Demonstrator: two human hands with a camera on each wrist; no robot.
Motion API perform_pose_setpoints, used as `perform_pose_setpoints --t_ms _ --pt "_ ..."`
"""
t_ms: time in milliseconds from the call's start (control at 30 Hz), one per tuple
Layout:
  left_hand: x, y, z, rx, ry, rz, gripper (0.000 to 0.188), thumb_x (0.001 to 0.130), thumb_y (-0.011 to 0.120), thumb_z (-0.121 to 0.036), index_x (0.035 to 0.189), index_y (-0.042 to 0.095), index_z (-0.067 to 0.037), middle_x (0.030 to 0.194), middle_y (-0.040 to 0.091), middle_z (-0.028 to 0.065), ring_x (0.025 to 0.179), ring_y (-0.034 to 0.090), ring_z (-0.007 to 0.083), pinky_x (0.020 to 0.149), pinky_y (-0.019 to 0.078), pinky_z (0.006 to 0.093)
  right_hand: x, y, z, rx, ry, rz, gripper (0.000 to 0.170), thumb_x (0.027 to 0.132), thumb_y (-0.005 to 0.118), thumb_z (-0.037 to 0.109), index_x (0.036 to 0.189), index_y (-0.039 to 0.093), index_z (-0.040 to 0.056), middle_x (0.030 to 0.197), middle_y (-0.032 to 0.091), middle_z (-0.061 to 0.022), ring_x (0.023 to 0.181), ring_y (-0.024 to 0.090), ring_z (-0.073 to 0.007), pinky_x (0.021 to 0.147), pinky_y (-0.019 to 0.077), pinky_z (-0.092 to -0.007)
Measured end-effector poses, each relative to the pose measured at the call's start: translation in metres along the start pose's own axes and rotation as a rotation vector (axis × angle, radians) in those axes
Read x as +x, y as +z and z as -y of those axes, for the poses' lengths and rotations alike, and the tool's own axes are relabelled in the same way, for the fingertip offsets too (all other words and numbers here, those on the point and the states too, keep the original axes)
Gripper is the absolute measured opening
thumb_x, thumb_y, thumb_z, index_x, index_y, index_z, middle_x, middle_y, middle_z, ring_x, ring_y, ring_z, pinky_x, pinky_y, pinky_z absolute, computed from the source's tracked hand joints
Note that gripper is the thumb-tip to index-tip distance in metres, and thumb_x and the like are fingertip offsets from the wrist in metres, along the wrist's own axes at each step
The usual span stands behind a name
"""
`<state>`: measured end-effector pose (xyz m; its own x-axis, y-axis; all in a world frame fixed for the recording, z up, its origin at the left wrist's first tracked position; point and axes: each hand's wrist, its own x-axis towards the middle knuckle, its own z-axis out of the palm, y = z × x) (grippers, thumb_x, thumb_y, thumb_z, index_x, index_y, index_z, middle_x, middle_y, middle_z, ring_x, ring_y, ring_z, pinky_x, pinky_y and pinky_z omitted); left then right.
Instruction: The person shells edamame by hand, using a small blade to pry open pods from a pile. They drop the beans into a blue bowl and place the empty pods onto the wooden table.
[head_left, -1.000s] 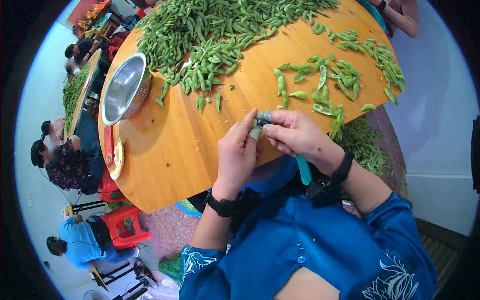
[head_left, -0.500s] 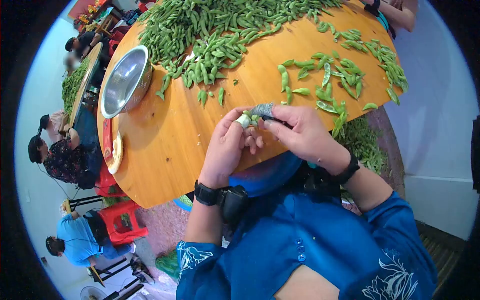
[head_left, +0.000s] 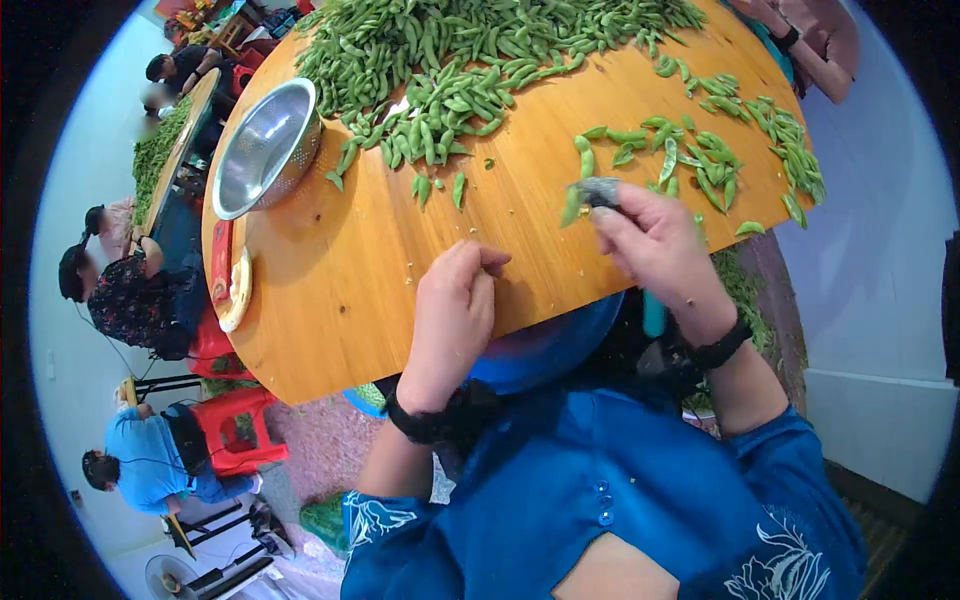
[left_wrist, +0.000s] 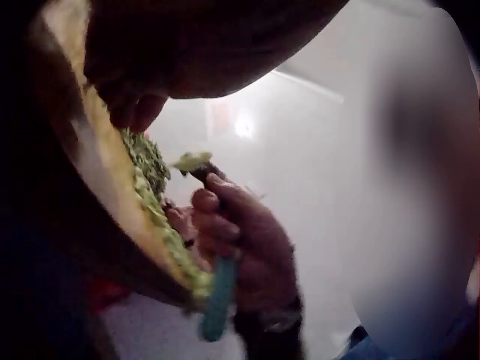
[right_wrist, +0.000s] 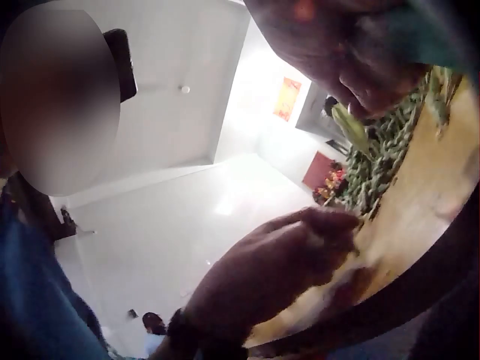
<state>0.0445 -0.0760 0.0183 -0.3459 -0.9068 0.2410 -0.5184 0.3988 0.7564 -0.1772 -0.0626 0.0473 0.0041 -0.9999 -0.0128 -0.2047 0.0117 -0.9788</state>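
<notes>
My right hand (head_left: 655, 240), grey wrapping on its index finger, pinches a green soybean pod (head_left: 570, 208) over the wooden table (head_left: 350, 290). It also grips a tool whose turquoise handle (left_wrist: 217, 300) sticks out below the palm; the working end is hidden by fingers. In the right wrist view the pod (right_wrist: 349, 129) hangs from the fingertips. My left hand (head_left: 455, 300) is over the near table edge with bent fingers, its palm turned away; I cannot tell whether anything lies in it. Loose pods (head_left: 715, 165) lie beyond the right hand.
A big heap of pods (head_left: 450, 60) covers the far side. At left stand a metal colander (head_left: 265, 150), a red object (head_left: 221, 260) and a pale curved piece (head_left: 237, 290). Below the near edge is a blue basin (head_left: 545, 350). Another person's arm (head_left: 825, 70) is at the far right.
The hands were together on a pod, with beans showing between them half a second ago. They have parted: the right hand moved right and away from the body with the pod, the left stayed near the edge.
</notes>
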Motion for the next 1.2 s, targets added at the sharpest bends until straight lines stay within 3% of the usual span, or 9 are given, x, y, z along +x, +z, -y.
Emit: perform_pose_setpoints --t_ms 33,67,167,333,567,667,767,833,1200 --pt "-0.001 -0.007 -0.008 0.279 0.050 0.001 0.014 0.083 0.049 -0.002 0.086 0.062 -0.001 0.087 0.061 0.0134 0.082 0.057 0.0300 0.074 0.0453 0.0368 0.003 -0.009 -0.009 -0.073 -0.043 -0.001 0.023 0.088 0.053 0.011 0.106 0.063 0.0011 0.069 0.060 -0.0059 0.061 0.057 -0.0133 0.057 0.0447 -0.0285" --pt "-0.001 -0.009 -0.011 0.284 0.050 -0.002 0.014 0.083 0.049 -0.002 0.086 0.062 -0.001 0.087 0.061 0.0134 0.082 0.057 0.0300 0.074 0.0453 0.0368 0.004 -0.017 -0.017 -0.070 -0.047 0.001 0.023 0.088 0.053 0.011 0.106 0.063 0.0011 0.069 0.060 -0.0059 0.061 0.057 -0.0133 0.057 0.0447 -0.0285" --pt "0.004 -0.009 -0.015 0.404 0.078 -0.071 0.012 0.082 0.053 -0.005 0.088 0.063 -0.002 0.088 0.061 0.0157 0.084 0.054 0.0333 0.077 0.0441 0.0390 0.005 -0.031 -0.028 -0.477 -0.147 -0.015 0.022 0.085 0.051 0.012 0.100 0.061 -0.0005 0.072 0.058 -0.0212 0.067 0.059 -0.0345 0.059 0.0434 -0.0401" --pt "0.054 0.000 0.000 0.571 -0.164 -0.213 0.014 0.080 0.059 -0.010 0.090 0.063 -0.001 0.089 0.062 0.0170 0.083 0.059 0.0350 0.075 0.0470 0.0426 0.000 -0.033 -0.024 -0.398 -0.149 -0.032 0.022 0.085 0.051 0.012 0.102 0.060 -0.0001 0.073 0.058 -0.0200 0.067 0.059 -0.0328 0.060 0.0441 -0.0387" --pt "0.080 -0.002 0.033 0.777 -0.042 -0.111 0.021 0.081 0.063 -0.014 0.095 0.062 0.002 0.087 0.063 0.0207 0.077 0.062 0.0331 0.071 0.0492 0.0406 -0.001 -0.020 -0.014 -0.213 -0.182 0.056 0.027 0.088 0.049 0.010 0.110 0.059 -0.0019 0.069 0.059 -0.0123 0.060 0.059 -0.0197 0.057 0.0454 -0.0311" --pt "0.061 -0.003 0.011 0.431 -0.057 -0.117 0.018 0.085 0.060 -0.010 0.098 0.062 0.001 0.087 0.065 0.0164 0.065 0.062 0.0239 0.061 0.0498 0.0328 0.001 -0.010 -0.009 0.002 0.007 0.174 0.028 0.089 0.049 0.012 0.112 0.059 -0.0013 0.068 0.059 -0.0058 0.053 0.055 -0.0117 0.050 0.0442 -0.0256" --pt "0.039 0.010 -0.024 -0.370 -0.290 0.021 0.019 0.091 0.055 -0.008 0.107 0.063 -0.002 0.086 0.064 0.0026 0.062 0.055 0.0041 0.051 0.0426 0.0183 0.005 0.001 -0.006 0.160 0.107 0.260 0.019 0.091 0.050 0.015 0.097 0.061 0.0004 0.067 0.058 -0.0012 0.047 0.051 -0.0067 0.043 0.0416 -0.0217" --pt "0.029 0.018 -0.023 -0.423 -0.278 0.019 0.022 0.092 0.054 -0.008 0.111 0.062 -0.002 0.085 0.064 0.0016 0.062 0.054 0.0040 0.051 0.0427 0.0183 0.006 0.006 -0.007 0.289 0.193 0.337 0.019 0.092 0.050 0.018 0.081 0.057 0.0042 0.065 0.056 0.0014 0.046 0.051 -0.0043 0.040 0.0397 -0.0196" --pt "0.002 0.020 -0.016 -0.860 -0.395 0.063 0.030 0.091 0.054 -0.003 0.120 0.059 -0.003 0.087 0.062 0.0021 0.066 0.055 0.0053 0.058 0.0461 0.0187 -0.006 0.013 -0.012 0.390 0.262 0.406 0.016 0.092 0.052 0.019 0.084 0.058 0.0064 0.065 0.055 0.0029 0.045 0.048 -0.0021 0.038 0.0356 -0.0163"
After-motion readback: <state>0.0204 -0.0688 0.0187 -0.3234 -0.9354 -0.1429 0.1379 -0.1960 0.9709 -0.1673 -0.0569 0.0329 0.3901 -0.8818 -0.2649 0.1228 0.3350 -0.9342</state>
